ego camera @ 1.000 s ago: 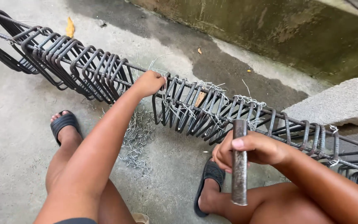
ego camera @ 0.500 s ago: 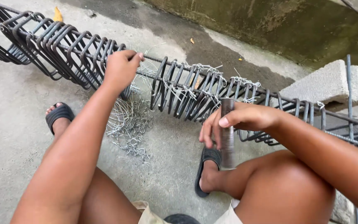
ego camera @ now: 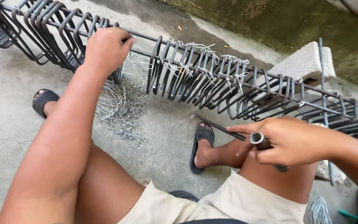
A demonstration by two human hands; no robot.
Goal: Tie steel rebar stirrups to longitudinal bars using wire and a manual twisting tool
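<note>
The left hand [ego camera: 104, 49] clamps a rebar stirrup [ego camera: 119, 72] on the cage; the right hand [ego camera: 289, 141] grips a steel pipe [ego camera: 262, 143]. Loose tie wires [ego camera: 119, 108] litter the concrete floor [ego camera: 9, 87] near a concrete block [ego camera: 305, 62].

One head-worn view looks steeply down, close, seemingly from a squat.

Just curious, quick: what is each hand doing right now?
Left hand: closed on a steel stirrup of the rebar cage.
Right hand: closed around a metal pipe tool.
</note>
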